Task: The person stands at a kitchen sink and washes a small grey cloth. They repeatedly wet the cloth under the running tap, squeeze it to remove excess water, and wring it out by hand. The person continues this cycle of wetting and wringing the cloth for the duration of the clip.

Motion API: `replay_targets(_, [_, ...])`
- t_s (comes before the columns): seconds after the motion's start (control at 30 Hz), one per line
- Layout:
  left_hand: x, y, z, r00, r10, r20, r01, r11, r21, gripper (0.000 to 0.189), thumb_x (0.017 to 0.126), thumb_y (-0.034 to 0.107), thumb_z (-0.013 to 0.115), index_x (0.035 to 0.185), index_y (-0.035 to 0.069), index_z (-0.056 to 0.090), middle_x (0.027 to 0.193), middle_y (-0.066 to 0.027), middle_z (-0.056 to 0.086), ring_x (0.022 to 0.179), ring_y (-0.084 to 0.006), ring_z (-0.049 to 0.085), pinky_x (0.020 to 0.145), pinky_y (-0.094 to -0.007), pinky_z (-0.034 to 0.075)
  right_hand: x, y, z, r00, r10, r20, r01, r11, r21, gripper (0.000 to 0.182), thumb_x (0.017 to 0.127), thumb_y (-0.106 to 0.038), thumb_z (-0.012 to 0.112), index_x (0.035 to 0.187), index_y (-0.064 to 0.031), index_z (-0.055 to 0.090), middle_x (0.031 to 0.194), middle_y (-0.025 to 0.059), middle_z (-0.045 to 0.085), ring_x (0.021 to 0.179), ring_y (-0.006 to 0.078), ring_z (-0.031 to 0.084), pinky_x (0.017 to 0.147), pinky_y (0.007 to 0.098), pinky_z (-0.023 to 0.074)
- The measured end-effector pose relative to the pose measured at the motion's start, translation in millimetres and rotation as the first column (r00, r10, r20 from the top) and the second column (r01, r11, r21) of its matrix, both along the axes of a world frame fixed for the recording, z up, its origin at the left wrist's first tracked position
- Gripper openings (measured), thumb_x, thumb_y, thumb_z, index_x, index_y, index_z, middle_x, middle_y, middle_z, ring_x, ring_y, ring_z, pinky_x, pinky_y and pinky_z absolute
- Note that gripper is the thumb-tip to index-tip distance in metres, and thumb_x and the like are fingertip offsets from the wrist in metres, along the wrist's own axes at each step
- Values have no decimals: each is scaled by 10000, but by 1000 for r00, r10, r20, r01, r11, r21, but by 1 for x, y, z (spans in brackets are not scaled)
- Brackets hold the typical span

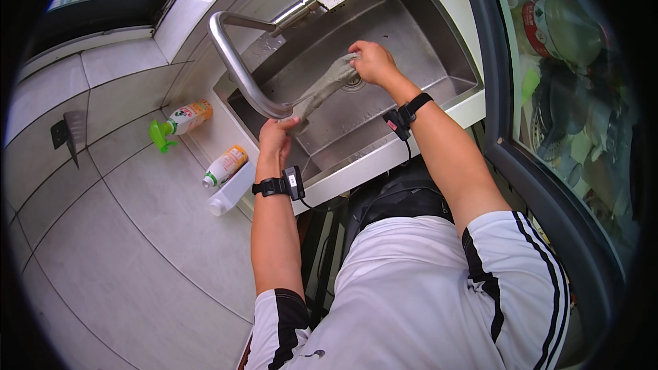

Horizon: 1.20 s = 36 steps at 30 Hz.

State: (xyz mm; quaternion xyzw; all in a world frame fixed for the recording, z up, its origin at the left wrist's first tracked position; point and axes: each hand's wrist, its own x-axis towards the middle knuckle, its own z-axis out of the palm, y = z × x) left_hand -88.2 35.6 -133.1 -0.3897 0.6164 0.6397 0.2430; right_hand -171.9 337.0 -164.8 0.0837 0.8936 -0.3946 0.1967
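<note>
A greyish cloth (pixel 326 84) is stretched lengthwise between my two hands above a stainless steel sink (pixel 411 36). My left hand (pixel 276 139) grips its near-left end, close under the spout of the metal faucet (pixel 234 59). The other end is pinched in the fingers of my right hand (pixel 374 63), over the sink's drain (pixel 353 84). The faucet's mouth sits right at the cloth's left part; whether water runs from it I cannot tell. Water drops cling to the sink's floor and front wall.
Left of the sink stand a spray bottle (pixel 187 117) with a green trigger, a white-and-orange bottle (pixel 226 166) and a plain white bottle (pixel 231 190). A dark-framed glass pane (pixel 493 113) borders the right side, with a large plastic jug (pixel 565 31) behind it. Tiled wall (pixel 128 174) lies left.
</note>
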Motion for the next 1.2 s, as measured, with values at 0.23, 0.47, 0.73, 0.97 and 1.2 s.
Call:
replay_targets(0.23, [-12, -1, 34, 929, -364, -61, 316, 869, -380, 360, 801, 140, 821, 1122, 13, 721, 1036, -35, 729, 921, -197, 662, 812, -311, 480, 3, 12, -14, 905, -181, 386, 426, 382, -820, 241, 838, 36, 644, 1069, -34, 641, 968, 39, 680, 848, 134, 650, 749, 279, 520])
replay_targets(0.47, [-11, 2, 29, 973, -25, -229, 20, 1000, -21, 254, 920, 83, 689, 1157, 10, 635, 991, -37, 700, 875, -110, 643, 793, -249, 503, 6, 8, -23, 944, -252, 212, 324, 587, -742, 227, 861, -44, 678, 1084, -40, 638, 975, 50, 699, 869, 159, 673, 757, 295, 532])
replay_targets(0.73, [-16, 66, 26, 969, -148, -197, 107, 973, -206, 393, 1037, 399, 555, 1276, 89, 584, 1067, -38, 661, 870, -133, 653, 682, -283, 561, 28, -45, 25, 911, -146, -385, 10, 942, -335, 255, 819, -130, 679, 1064, -56, 681, 996, 149, 720, 914, 348, 692, 814, 393, 549])
replay_targets(0.97, [-24, 54, 6, 966, 194, -171, -85, 863, 499, 275, 1045, 361, 555, 1107, 96, 592, 955, -30, 655, 824, -147, 635, 707, -302, 544, 60, -77, 73, 900, 99, -424, -292, 860, -419, 330, 857, -147, 676, 1177, -63, 680, 961, 137, 726, 879, 334, 705, 782, 384, 559])
replay_targets(1.2, [-28, 45, 37, 977, 79, -196, 22, 884, 467, 378, 980, 67, 537, 1353, 17, 508, 1245, -113, 649, 1108, -257, 668, 934, -413, 572, 32, -43, 14, 942, -164, 292, 290, 835, -468, 602, 947, -514, 626, 1342, -63, 570, 1043, 124, 715, 954, 279, 710, 769, 418, 563])
